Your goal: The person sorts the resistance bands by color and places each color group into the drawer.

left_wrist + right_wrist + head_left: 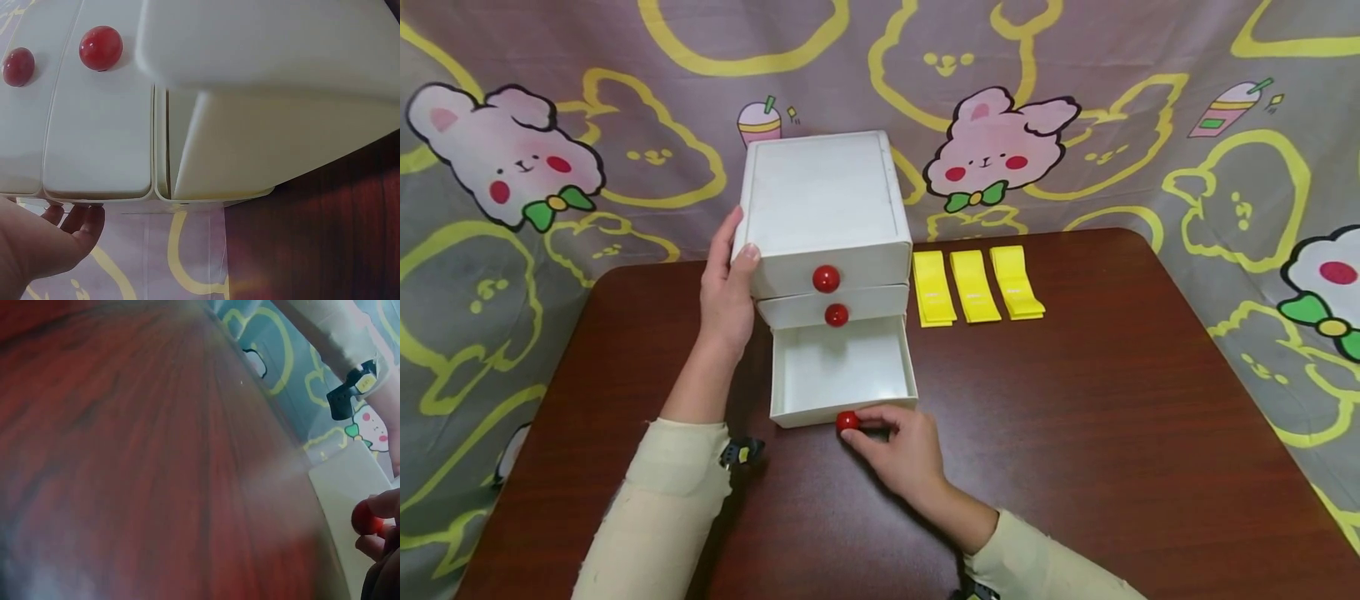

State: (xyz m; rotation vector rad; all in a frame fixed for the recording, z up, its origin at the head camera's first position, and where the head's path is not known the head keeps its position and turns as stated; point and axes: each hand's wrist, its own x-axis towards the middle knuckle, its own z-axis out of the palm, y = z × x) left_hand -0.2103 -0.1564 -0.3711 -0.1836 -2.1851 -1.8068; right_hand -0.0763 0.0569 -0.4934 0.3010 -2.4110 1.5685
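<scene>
Head view shows a small white plastic drawer cabinet (pixel 822 208), boxy with rounded edges and a smooth matte top, standing on a dark reddish wood-grain tabletop (pixel 1112 400). It has three drawers, each fitted with a glossy round red knob. The top drawer (pixel 831 275) and the middle drawer (pixel 835 307) sit pushed in, while the bottom drawer (pixel 842 371) is pulled out toward the person and its smooth white inside holds nothing. The left hand (pixel 727 287) lies flat against the cabinet's left side, fingers straight and the thumb resting on the front corner by the top drawer. The right hand (pixel 901 450) pinches the bottom drawer's knob (pixel 847 422) between thumb and curled fingers, at the front lip of the pulled-out drawer. Both arms wear cream knit sleeves (pixel 655 517). Just to the right of the cabinet, near the tabletop's far edge, three flat yellow packets (pixel 973 285) lie side by side, long and rectangular, close together; their small print is too fine to read. Behind and around the tabletop hangs a mauve-grey fabric backdrop (pixel 1150 92) printed with pink rabbits, yellow rabbit outlines and drink cups. The left wrist view shows the cabinet's smooth drawer fronts close up with two red knobs; the right wrist view is blurred, showing wood grain and fingertips (pixel 378 506) on the red knob.
</scene>
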